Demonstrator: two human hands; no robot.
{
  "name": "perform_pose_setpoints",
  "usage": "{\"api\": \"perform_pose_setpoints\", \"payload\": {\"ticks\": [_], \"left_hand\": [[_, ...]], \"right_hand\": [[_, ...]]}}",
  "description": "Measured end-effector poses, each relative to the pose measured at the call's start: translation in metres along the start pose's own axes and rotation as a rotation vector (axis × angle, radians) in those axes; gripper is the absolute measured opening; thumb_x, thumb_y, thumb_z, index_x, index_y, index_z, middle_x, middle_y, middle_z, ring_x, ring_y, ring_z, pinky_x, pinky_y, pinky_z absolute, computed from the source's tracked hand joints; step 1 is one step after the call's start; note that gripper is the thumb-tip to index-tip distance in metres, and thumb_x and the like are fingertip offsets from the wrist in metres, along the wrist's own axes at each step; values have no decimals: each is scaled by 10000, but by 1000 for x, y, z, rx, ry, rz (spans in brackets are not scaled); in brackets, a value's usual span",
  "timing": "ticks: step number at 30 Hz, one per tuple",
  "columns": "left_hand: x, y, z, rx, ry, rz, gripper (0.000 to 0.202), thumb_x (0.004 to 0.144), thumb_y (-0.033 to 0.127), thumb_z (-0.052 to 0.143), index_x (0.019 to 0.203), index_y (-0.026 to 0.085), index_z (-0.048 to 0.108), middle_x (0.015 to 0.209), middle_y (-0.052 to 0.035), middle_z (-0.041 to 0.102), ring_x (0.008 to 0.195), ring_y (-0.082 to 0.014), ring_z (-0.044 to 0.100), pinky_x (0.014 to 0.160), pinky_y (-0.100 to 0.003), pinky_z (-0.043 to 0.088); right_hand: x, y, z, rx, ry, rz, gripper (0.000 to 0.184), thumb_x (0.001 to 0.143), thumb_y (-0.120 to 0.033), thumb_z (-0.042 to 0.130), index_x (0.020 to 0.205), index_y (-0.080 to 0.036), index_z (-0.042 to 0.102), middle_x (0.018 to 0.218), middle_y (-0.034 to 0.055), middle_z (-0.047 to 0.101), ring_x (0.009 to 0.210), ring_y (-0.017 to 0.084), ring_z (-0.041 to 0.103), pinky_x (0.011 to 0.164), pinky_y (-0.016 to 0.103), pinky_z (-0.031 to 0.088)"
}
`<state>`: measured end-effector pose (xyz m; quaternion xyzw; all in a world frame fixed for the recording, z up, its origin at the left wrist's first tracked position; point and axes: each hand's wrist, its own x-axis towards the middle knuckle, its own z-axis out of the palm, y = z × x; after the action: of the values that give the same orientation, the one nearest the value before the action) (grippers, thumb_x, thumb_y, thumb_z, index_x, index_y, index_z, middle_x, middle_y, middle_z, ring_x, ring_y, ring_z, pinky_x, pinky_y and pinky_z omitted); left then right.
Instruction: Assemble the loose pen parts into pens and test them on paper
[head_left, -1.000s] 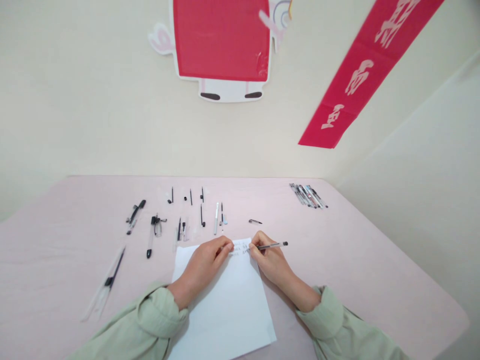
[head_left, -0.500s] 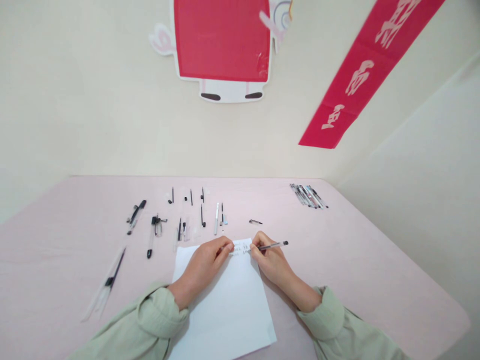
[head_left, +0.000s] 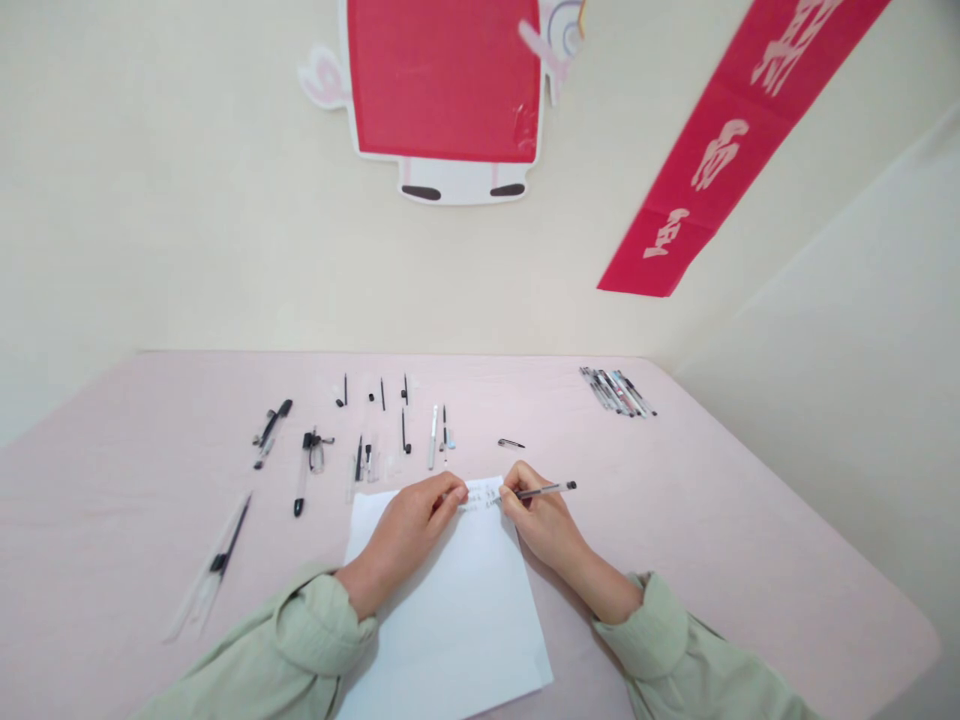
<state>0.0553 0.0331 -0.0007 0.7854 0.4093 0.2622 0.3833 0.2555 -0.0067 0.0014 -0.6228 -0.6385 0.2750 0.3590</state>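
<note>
My right hand (head_left: 541,512) is closed around a clear pen with a black end (head_left: 551,490). Its fingers cover the writing tip, close to several short lines of handwriting near the top of a white sheet of paper (head_left: 457,620). On the sheet's upper left part rests my left hand (head_left: 414,522), its fingers curled in and the thumb beside the index finger. Whatever lies under those fingers is hidden. Beyond the paper, a small black pen cap (head_left: 511,443) lies by itself.
Taken-apart pens, caps and refills (head_left: 364,460) lie scattered at the back left of the pink-covered table (head_left: 712,560). Nearer on the left are long clear and dark pieces (head_left: 217,565). A row of pens (head_left: 617,392) lies at the back right. The wall (head_left: 480,290) stands behind.
</note>
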Motion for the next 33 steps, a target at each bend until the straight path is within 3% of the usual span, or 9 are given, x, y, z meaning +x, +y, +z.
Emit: {"api": "perform_pose_setpoints", "payload": {"ticks": [33], "left_hand": [[0, -2, 1, -20, -10, -3, 267, 939, 345, 401, 863, 209, 617, 778, -2, 640, 716, -170, 572, 682, -256, 389]], "right_hand": [[-1, 1, -1, -12, 3, 0, 147, 824, -223, 468, 682, -215, 433, 604, -53, 432, 588, 138, 442, 579, 256, 308]]}}
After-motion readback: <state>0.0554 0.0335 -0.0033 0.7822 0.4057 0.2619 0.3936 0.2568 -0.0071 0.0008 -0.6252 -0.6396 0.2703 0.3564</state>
